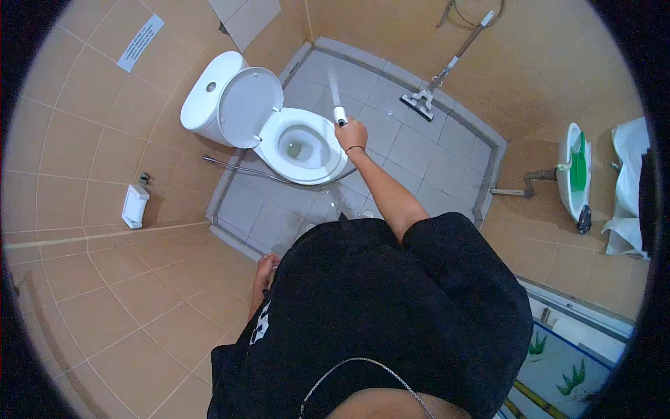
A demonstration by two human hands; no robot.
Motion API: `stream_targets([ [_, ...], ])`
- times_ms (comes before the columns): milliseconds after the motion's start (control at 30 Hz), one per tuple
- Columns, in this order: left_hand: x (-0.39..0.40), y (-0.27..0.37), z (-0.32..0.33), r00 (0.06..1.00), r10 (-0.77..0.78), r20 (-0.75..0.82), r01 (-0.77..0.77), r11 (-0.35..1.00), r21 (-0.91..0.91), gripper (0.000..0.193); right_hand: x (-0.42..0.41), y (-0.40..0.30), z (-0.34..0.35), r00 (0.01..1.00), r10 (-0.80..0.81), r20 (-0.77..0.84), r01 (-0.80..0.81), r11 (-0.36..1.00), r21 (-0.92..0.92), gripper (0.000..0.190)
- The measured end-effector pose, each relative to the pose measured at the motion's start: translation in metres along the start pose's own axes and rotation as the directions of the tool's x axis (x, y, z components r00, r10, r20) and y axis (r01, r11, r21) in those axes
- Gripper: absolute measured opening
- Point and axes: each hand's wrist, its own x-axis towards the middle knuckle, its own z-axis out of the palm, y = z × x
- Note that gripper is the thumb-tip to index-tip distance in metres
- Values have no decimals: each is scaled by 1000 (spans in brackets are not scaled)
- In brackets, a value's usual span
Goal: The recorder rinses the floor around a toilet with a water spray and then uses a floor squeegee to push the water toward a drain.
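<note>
My right hand (352, 134) is closed around a white handheld sprayer (339, 114), just beyond the right rim of the toilet bowl. A jet of water leaves its nozzle towards the far part of the grey tiled floor (411, 148). The white toilet (314, 146) has its lid (250, 107) raised against the tank, with the seat down and water in the bowl. A metal hose (251, 172) curves along the near side of the toilet. At the left side of my body, near the black shirt, is my left hand (268, 263); its fingers look curled, and I cannot tell whether it holds anything.
A long-handled floor squeegee (419, 105) leans against the far wall. A white washbasin (564, 180) with something green in it is on the right wall, its drain pipe (528, 183) below. A white holder (135, 206) hangs on the left wall. A low grey curb (403, 78) edges the floor.
</note>
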Motion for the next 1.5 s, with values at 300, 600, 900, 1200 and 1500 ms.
stream_targets([
  [300,6,-13,-9,996,-23,-83,46,956,291,27,6,-15,4,968,-227,104,235,969,-77,26],
  [600,11,-34,-16,991,-133,-23,128,979,-156,28,6,-15,5,958,-250,144,266,958,-105,25],
  [900,-9,-6,3,994,-59,-93,71,989,132,23,8,-20,1,966,-221,132,235,966,-107,23],
  [1200,4,-24,4,938,-226,-262,218,974,-58,23,11,-22,-6,971,-204,126,219,969,-118,21],
  [1500,5,-30,1,961,-129,-246,165,978,131,21,11,-13,-8,978,-179,108,192,974,-120,21],
])
